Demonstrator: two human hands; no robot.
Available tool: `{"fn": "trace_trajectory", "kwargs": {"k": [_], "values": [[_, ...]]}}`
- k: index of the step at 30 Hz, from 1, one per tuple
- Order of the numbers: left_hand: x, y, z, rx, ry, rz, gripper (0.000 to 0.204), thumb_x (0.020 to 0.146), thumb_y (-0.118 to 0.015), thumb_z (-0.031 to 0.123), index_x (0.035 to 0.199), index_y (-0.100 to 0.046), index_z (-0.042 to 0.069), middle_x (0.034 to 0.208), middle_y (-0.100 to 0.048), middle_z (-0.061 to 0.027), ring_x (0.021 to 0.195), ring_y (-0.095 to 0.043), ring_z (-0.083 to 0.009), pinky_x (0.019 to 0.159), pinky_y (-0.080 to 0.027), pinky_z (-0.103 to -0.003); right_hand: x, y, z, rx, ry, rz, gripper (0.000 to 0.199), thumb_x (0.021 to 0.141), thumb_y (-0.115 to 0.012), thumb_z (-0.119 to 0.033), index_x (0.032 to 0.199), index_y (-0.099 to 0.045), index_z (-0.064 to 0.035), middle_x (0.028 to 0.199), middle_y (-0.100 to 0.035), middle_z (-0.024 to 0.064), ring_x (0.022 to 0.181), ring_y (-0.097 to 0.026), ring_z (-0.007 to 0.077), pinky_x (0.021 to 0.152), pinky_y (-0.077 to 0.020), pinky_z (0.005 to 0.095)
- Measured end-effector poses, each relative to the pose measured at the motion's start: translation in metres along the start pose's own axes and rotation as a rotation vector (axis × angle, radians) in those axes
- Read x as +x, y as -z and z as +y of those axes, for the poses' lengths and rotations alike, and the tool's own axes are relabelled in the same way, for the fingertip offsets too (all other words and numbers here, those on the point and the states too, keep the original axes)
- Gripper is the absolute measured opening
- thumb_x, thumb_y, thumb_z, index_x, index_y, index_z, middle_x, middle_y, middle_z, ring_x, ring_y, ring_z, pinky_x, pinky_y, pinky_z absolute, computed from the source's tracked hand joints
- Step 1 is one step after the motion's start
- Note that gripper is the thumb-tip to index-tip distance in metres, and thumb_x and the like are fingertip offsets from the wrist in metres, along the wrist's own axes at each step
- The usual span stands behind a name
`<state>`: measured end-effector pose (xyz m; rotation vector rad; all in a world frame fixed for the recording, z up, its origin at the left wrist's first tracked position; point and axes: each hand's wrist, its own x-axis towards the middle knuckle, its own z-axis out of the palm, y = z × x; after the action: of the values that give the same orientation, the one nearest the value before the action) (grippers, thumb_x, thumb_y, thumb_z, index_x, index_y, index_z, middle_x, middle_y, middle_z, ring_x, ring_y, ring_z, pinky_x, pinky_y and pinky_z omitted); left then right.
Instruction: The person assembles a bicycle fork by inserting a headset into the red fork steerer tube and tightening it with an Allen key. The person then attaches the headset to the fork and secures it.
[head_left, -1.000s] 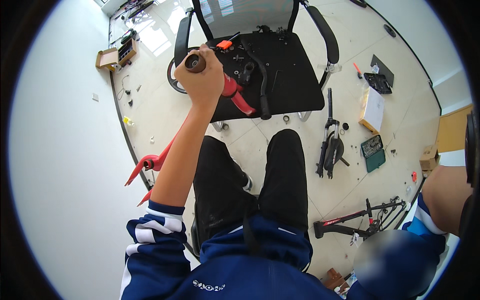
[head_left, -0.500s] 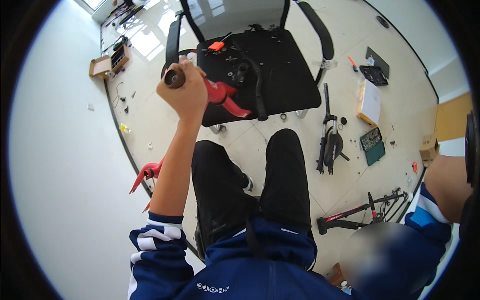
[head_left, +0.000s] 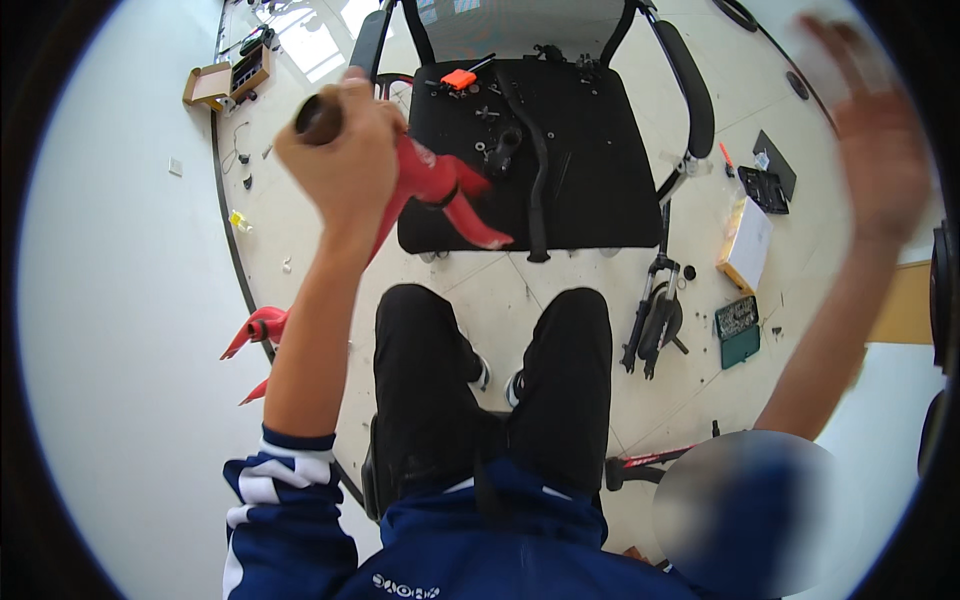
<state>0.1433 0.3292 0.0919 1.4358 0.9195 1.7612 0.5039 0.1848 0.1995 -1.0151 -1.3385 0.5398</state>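
Right hand (head_left: 882, 165): newly raised into view, blurred, fingers extended, apparently empty.
Left hand (head_left: 350, 165): still closed round the red frame (head_left: 422, 172) near its dark tube end.
Frame position: from left fist behind that forearm, supported 1-handed.

The left grip (head_left: 345, 170) is clenched, right grip (head_left: 882, 150) raised, blurred.

1. Light is bright and fairly even; glare whitens the floor (head_left: 325, 65) at upper left.
2. Motion smears the right hand (head_left: 882, 155).
3. A round, soft blur masks part of the lower right.
4. Fisheye distortion bends straight edges; black, blue-fringed vignetting rims the view.
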Motion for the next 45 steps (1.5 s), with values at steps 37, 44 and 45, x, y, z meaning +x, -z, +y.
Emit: {"fn": "trace_trajectory", "kwargs": {"k": [37, 44, 45], "values": [[0.043, -0.047, -0.04, 0.229, -0.083, -0.331, 0.036, 0.095, -0.059, 0.008, 0.062, -0.05, 0.001, 0.05, -0.047, 0.0022, 0.047, -0.047, -0.0043, 0.044, -0.035, -0.023, 0.024, -0.178, 0.167, 0.957, -0.697, 0.071, 0.035, 0.096, -0.058, -0.027, 0.119, -0.059, -0.0012, 0.108, -0.067, 0.0174, 0.094, -0.062, 0.0215, 0.086, -0.049, 0.0348], [0.028, -0.069, -0.027, 0.322, -0.13, -0.327, 0.03, 0.087, -0.064, 0.012, 0.063, -0.053, -0.003, 0.05, -0.048, -0.0124, 0.045, -0.04, -0.0205, 0.049, -0.037, -0.033, 0.039, -0.174, 0.107, 0.854, -0.45, 0.03, 0.026, 0.097, -0.056, -0.027, 0.111, -0.061, -0.005, 0.111, -0.067, 0.0168, 0.101, -0.066, 0.0219, 0.083, -0.0563, 0.032], [0.026, -0.07, -0.027, 0.312, -0.13, -0.333, 0.028, 0.086, -0.064, 0.011, 0.064, -0.054, -0.003, 0.051, -0.049, -0.0127, 0.045, -0.042, -0.0216, 0.049, -0.038, -0.034, 0.042, -0.178, 0.101, 0.848, -0.427, 0.027, 0.025, 0.098, -0.057, -0.027, 0.11, -0.06, -0.0055, 0.111, -0.068, 0.0165, 0.1, -0.067, 0.0216, 0.082, -0.0567, 0.0312]]}}
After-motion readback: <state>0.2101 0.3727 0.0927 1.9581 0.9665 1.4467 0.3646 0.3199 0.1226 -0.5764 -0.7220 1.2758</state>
